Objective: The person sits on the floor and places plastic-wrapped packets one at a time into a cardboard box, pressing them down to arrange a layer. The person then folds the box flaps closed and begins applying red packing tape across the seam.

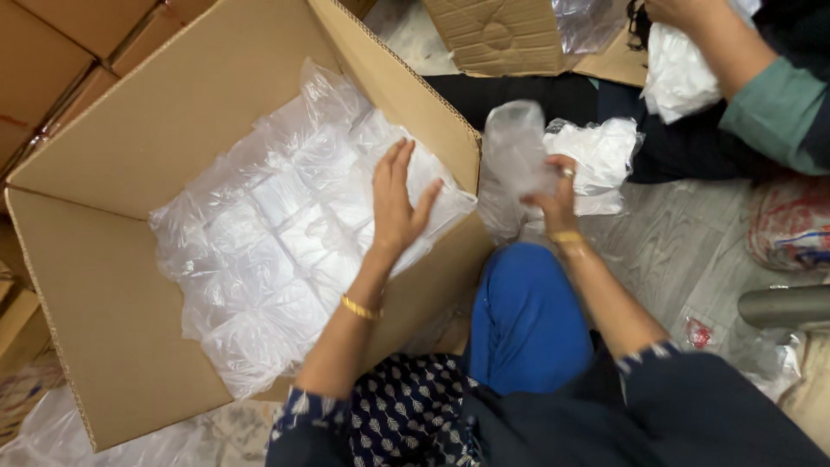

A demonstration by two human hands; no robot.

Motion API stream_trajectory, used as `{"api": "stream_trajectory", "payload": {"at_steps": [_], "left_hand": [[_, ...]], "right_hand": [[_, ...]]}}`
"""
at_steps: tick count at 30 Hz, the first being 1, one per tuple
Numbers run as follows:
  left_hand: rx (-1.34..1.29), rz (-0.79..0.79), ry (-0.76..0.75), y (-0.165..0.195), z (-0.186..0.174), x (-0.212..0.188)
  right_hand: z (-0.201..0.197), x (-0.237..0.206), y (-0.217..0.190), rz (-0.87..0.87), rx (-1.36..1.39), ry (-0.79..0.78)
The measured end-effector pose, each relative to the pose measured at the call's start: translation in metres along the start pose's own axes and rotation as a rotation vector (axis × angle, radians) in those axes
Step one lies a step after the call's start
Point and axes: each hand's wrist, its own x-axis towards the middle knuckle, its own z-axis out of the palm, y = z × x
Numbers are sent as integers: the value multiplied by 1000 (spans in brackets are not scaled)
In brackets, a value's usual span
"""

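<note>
Inside the large cardboard box (130, 285), lying open on the floor, clear plastic packets (277, 242) of white folded goods are sitting in close rows, and the left hand (396, 201) is pressing flat on the top layer near the box's right wall, fingers spread and grasping nothing. Just outside that wall, the right hand (558, 192) is gripping another clear packet (517, 154) by its lower edge, holding it upright above the grey floor (683, 251). Judging from how things lie, the packing step is under way: the left hand is settling the layer while the right is bringing the next packet over. The next move is likely calling for lifting that packet over the box wall and laying it flat in a gap beside the left hand without dragging the neighbours out of line.

The held packet is looking thin, glossy and crinkled, see-through enough to show pale contents, and slack at the top. More loose white packets (601, 156) are lying on the floor right behind it. At the upper right, another person's arm in a green sleeve (774, 104) is handling a white bag (679, 73) near a second, smaller carton (497, 35). The wearer's blue-clad knee (523, 320) is resting between the hands.
</note>
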Motion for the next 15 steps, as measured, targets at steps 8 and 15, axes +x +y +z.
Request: {"api": "stream_trajectory", "payload": {"at_steps": [8, 15], "left_hand": [[167, 477, -453, 148, -33, -19], [335, 255, 83, 10, -60, 18]], "right_hand": [[-35, -46, -170, -758, -170, -450], [-2, 14, -75, -396, -270, -243]]}}
